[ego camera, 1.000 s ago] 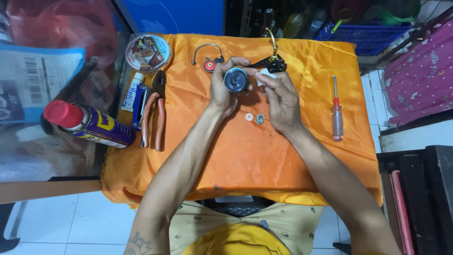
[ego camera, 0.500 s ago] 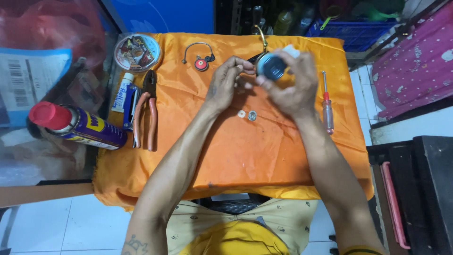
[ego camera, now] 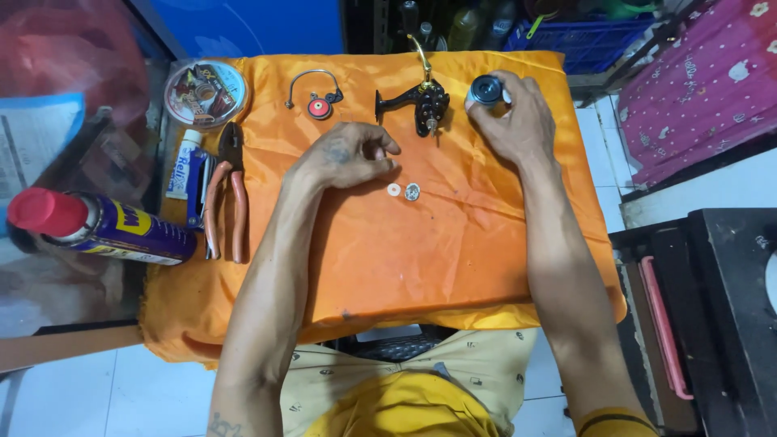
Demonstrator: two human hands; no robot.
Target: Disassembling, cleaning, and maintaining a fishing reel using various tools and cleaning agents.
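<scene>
Fingers [ego camera: 495,99] of the right hand [ego camera: 518,121] clasp the spool [ego camera: 486,89] at one o'clock, apart from the reel body [ego camera: 421,103] at twelve. Left hand [ego camera: 344,158] hangs loosely curled, empty, above two washers [ego camera: 403,191] lying loose on the surface [ego camera: 388,259]; reel looks partly dismantled.
</scene>
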